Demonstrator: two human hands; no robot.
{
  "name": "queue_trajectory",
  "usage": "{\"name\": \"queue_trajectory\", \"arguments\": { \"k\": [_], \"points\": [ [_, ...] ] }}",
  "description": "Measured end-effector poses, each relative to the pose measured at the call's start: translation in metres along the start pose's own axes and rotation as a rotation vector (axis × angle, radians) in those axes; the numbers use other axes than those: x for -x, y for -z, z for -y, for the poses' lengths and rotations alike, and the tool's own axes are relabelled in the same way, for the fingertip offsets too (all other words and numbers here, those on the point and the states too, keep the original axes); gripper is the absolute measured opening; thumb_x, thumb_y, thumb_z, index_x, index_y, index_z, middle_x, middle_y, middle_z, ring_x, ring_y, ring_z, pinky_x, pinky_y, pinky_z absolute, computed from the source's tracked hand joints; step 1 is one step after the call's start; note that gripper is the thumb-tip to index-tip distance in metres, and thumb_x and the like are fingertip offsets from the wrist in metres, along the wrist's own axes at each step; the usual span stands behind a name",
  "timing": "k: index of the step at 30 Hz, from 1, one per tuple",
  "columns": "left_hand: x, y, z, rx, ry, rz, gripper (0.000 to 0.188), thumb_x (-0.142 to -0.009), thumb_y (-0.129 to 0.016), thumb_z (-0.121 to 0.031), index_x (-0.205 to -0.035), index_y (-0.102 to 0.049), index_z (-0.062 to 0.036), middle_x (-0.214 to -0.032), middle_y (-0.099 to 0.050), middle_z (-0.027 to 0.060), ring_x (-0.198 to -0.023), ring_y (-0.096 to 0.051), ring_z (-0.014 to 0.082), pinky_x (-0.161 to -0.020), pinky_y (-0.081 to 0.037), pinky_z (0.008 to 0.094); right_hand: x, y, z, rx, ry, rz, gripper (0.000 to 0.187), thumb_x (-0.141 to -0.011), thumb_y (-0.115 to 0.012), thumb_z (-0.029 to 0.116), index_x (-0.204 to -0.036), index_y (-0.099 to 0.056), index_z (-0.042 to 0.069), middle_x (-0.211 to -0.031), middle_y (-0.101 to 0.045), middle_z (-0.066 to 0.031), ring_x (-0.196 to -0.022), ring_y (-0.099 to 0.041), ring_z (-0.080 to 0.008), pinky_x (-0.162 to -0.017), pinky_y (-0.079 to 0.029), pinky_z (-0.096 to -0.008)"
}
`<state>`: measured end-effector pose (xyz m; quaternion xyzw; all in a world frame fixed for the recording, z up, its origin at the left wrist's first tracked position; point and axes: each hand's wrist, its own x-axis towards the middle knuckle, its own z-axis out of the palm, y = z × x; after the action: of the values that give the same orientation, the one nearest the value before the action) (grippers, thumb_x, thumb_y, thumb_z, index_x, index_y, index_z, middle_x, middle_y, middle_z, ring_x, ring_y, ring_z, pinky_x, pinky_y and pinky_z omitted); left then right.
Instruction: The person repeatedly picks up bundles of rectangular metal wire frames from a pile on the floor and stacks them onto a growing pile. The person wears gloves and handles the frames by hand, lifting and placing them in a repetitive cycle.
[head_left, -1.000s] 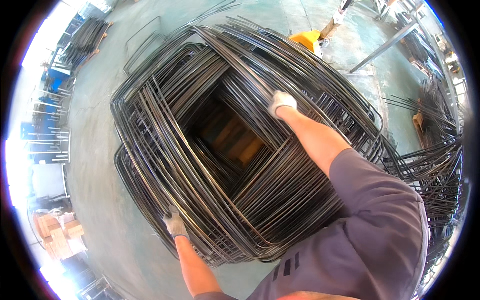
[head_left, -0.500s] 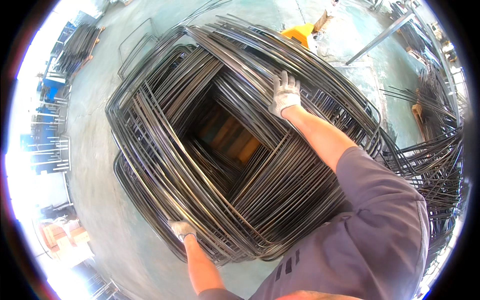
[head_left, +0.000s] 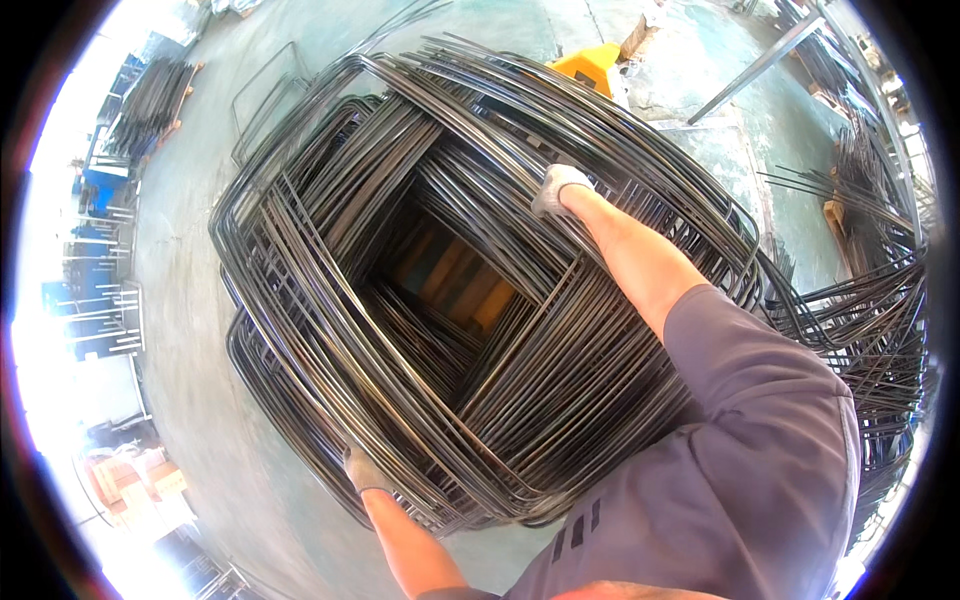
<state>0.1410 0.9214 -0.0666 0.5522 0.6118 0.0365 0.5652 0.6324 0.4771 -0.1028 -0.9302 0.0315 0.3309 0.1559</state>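
A big stack of dark metal rods bent into rounded rectangular frames (head_left: 340, 320) lies in crossing layers around a square opening. My right hand (head_left: 562, 190), in a pale work glove, is closed over the rods on the stack's far right side. At the near left edge, my gloved left hand (head_left: 366, 472) grips the outer rods. Its fingertips are partly hidden among them. Deep in the opening, brown slats (head_left: 455, 285) show below the frames.
More bent rods (head_left: 870, 350) lie tangled at the right. A yellow metal piece (head_left: 588, 68) stands behind the stack, and a slanted grey post (head_left: 755, 70) is at the far right. Another rod pile (head_left: 150, 108) sits far left, with cartons (head_left: 130, 480) at the near left.
My right hand has gone from flat, spread fingers to a closed grip on the rods. My left hand has shifted slightly down and curled in at the stack's edge.
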Motion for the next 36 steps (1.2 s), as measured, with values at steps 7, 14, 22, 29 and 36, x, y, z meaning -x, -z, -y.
{"name": "queue_trajectory", "arguments": {
  "k": [7, 14, 22, 29, 36],
  "points": [
    [0.011, -0.001, -0.018, 0.206, -0.068, 0.11, 0.083, -0.108, -0.059, -0.074, -0.148, -0.067, -0.0007, -0.131, -0.076, 0.0137, -0.11, -0.076, 0.029, -0.095, -0.063, 0.0417, 0.007, -0.032, 0.01, 0.085, -0.081, -0.225, 0.061, -0.093, -0.077, 0.029, -0.144, -0.062, -0.002, -0.139, -0.076, -0.0246, -0.13, -0.075, -0.0376, -0.11, -0.06, -0.0445],
    [-0.021, -0.028, 0.005, -0.864, -0.268, -0.394, 0.088, -0.084, -0.09, -0.046, -0.137, -0.056, 0.0165, -0.135, -0.072, 0.038, -0.13, -0.071, 0.0484, -0.114, -0.056, 0.0498, 0.022, -0.031, 0.028, 0.143, -0.087, -0.227, 0.057, -0.098, -0.071, 0.026, -0.146, -0.057, -0.003, -0.143, -0.073, -0.0297, -0.135, -0.071, -0.0434, -0.115, -0.057, -0.0475],
    [-0.021, -0.042, -0.019, -1.086, -0.109, -0.444, 0.056, -0.089, -0.077, -0.019, -0.134, -0.057, 0.0067, -0.137, -0.071, 0.0311, -0.126, -0.073, 0.0466, -0.108, -0.061, 0.0508, -0.001, -0.024, 0.023, 0.124, -0.07, -0.063, 0.05, -0.084, -0.087, 0.032, -0.122, -0.083, 0.001, -0.131, -0.08, -0.0244, -0.121, -0.079, -0.0307, -0.107, -0.062, -0.0393],
    [-0.057, -0.019, -0.002, -0.795, -0.187, -0.321, 0.043, -0.082, -0.076, -0.011, -0.119, -0.068, 0.01, -0.11, -0.079, 0.0296, -0.107, -0.079, 0.0433, -0.095, -0.063, 0.0478, -0.091, -0.028, -0.075, -0.167, 0.795, 0.303, 0.022, -0.095, -0.078, 0.013, -0.113, -0.086, 0.002, -0.108, -0.084, -0.0169, -0.097, -0.081, -0.0268, -0.089, -0.065, -0.039],
    [-0.044, -0.021, -0.016, -0.182, -0.055, -0.135, 0.025, -0.075, -0.069, 0.01, -0.098, -0.06, 0.0065, -0.081, -0.065, 0.0146, -0.058, -0.067, 0.0277, -0.047, -0.054, 0.0442, -0.029, -0.025, -0.044, -1.255, 0.276, 0.656, 0.025, -0.097, -0.075, 0.015, -0.115, -0.078, -0.002, -0.085, -0.078, -0.0135, -0.07, -0.077, -0.0273, -0.067, -0.064, -0.0392]
  ]
}}
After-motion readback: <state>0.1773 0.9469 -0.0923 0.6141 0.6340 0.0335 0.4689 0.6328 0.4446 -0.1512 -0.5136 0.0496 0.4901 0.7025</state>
